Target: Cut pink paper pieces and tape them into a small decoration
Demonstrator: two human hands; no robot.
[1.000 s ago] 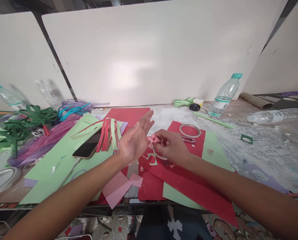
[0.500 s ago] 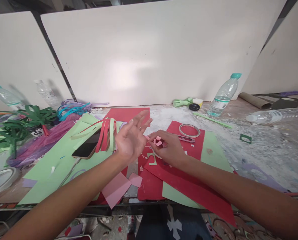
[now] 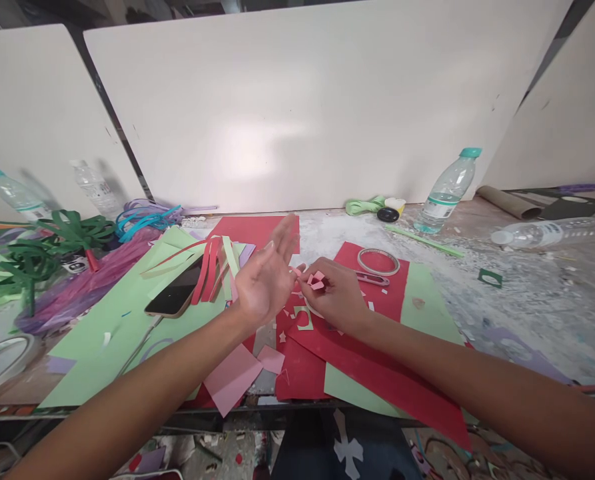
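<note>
My left hand (image 3: 266, 283) is raised over the papers, palm turned up and fingers spread, slightly blurred. Just right of it, my right hand (image 3: 333, 293) pinches small pink paper pieces (image 3: 317, 280), whose ends stick out between the fingers. The pinching fingertips are beside the left palm; whether they touch it I cannot tell. Beneath the right hand are red sheets (image 3: 347, 353) and a light green cut-out scrap (image 3: 304, 319). Pink paper (image 3: 233, 379) lies below the left hand. Red and green strips (image 3: 212, 270) rest across a phone (image 3: 176, 291) to its left.
A tape ring (image 3: 378, 262) and cutter (image 3: 373, 279) lie on red paper at the right. Behind stands a bottle (image 3: 442, 197); another bottle (image 3: 547, 232) lies farther right. Dark green paper loops (image 3: 77, 230) and a white tape roll (image 3: 2, 363) are at the left.
My left hand has shifted slightly, its fingers now pointing more upward and closer to one another. The right hand has barely moved and still pinches the pink pieces.
</note>
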